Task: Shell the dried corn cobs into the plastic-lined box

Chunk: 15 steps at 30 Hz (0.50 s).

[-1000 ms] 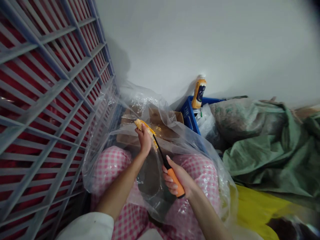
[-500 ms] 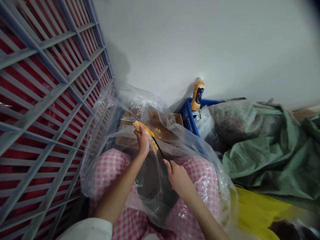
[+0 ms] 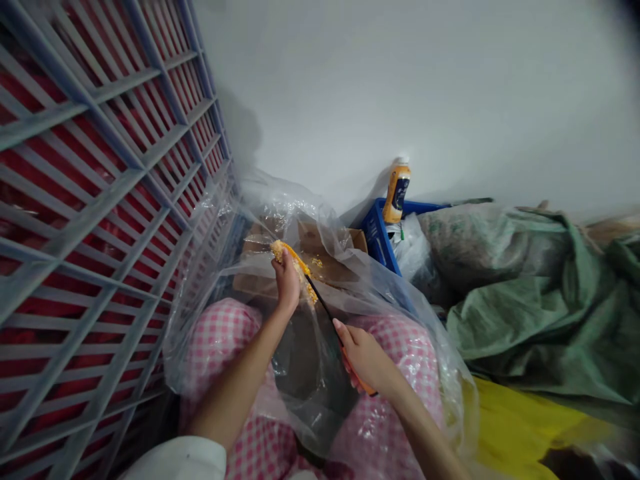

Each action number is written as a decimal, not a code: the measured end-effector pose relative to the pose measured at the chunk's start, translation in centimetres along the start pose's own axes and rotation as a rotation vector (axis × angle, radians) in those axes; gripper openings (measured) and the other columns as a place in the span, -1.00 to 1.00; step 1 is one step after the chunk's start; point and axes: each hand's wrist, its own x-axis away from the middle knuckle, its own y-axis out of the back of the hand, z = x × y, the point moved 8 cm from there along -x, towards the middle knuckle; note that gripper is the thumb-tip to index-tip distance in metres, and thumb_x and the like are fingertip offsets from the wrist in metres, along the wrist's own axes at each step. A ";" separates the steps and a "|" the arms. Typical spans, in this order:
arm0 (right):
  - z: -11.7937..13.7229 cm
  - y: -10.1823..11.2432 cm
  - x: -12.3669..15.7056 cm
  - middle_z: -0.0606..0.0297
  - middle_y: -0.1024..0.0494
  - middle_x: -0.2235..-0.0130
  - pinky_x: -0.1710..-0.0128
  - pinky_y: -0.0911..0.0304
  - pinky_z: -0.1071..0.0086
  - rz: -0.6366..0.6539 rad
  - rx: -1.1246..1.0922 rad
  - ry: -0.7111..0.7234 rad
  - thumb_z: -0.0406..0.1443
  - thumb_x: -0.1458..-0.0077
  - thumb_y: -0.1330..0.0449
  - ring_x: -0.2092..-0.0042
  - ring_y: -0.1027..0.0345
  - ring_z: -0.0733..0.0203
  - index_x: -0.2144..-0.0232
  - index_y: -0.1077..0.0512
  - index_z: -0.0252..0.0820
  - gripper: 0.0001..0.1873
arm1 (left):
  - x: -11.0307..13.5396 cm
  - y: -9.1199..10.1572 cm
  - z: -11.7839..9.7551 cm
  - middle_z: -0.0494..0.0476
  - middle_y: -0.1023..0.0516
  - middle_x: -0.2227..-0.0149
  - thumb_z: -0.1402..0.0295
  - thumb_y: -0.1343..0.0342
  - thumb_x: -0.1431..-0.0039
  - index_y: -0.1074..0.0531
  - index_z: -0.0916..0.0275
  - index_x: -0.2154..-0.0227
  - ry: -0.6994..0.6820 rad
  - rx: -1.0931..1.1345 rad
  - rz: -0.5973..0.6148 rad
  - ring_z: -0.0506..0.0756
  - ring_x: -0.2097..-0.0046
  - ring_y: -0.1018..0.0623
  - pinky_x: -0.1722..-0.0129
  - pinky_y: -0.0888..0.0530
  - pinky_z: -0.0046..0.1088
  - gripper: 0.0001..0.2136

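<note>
My left hand (image 3: pixel 287 282) is closed round a yellow corn cob (image 3: pixel 295 261), held up over a clear plastic bag (image 3: pixel 305 373) that lies across my lap in pink checked cloth. My right hand (image 3: pixel 364 358) grips the orange handle of a knife (image 3: pixel 325 308). Its thin dark blade runs up to the cob's lower side and touches the kernels there. Loose kernels lie on a cardboard box (image 3: pixel 327 257) just behind the cob.
A grey slatted rack (image 3: pixel 100 200) with red contents rises on the left. A blue crate (image 3: pixel 380 233) with an orange bottle (image 3: pixel 397 190) stands against the white wall. Green sacking (image 3: pixel 540 293) and a yellow bag (image 3: pixel 520 420) lie to the right.
My right hand rolled over the knife handle and slid slightly right. The blade stays against the cob, which my left hand keeps in nearly the same place.
</note>
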 end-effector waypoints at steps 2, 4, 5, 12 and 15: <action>-0.2 0.3 0.1 0.41 -0.23 0.75 0.82 -0.03 0.44 0.048 -0.024 -0.026 0.12 -0.14 0.05 0.79 -0.14 0.28 0.62 -0.21 -0.13 -0.47 | 0.3 -0.1 0.1 0.06 -0.40 0.38 0.05 0.08 -0.22 -0.20 0.17 0.34 0.017 -0.065 0.015 0.07 0.28 -0.47 0.24 -0.37 -0.43 -0.72; -0.7 0.3 0.1 0.44 -0.22 0.75 0.83 -0.01 0.46 0.122 -0.096 -0.067 0.14 -0.12 0.04 0.80 -0.10 0.32 0.63 -0.19 -0.14 -0.45 | 0.5 -0.3 0.2 0.07 -0.41 0.37 0.06 0.10 -0.23 -0.20 0.18 0.34 0.034 -0.106 0.030 0.08 0.27 -0.47 0.25 -0.37 -0.43 -0.73; -0.9 0.1 0.0 0.45 -0.22 0.75 0.83 -0.01 0.48 0.162 -0.145 -0.086 0.15 -0.11 0.04 0.80 -0.08 0.34 0.62 -0.18 -0.14 -0.45 | 0.6 -0.2 0.2 0.08 -0.41 0.37 0.06 0.11 -0.24 -0.20 0.17 0.34 0.032 -0.124 0.028 0.09 0.28 -0.48 0.25 -0.37 -0.42 -0.73; -1.2 -2.6 -0.2 0.51 -0.20 0.76 0.85 -0.05 0.52 0.290 -0.398 -0.132 0.16 -0.13 0.07 0.81 -0.06 0.39 0.57 -0.19 -0.15 -0.45 | 0.6 0.4 -0.7 0.11 -0.42 0.35 0.08 0.08 -0.23 -0.18 0.16 0.34 -0.020 -0.155 -0.026 0.10 0.27 -0.48 0.24 -0.37 -0.39 -0.75; -1.3 -2.0 -0.7 0.49 -0.21 0.77 0.87 -0.01 0.52 0.099 -0.266 -0.048 0.14 -0.12 0.03 0.82 -0.10 0.36 0.57 -0.22 -0.15 -0.47 | 0.4 0.0 -0.3 0.10 -0.42 0.34 0.06 0.11 -0.23 -0.18 0.17 0.33 0.035 0.003 -0.020 0.08 0.30 -0.49 0.24 -0.40 -0.38 -0.73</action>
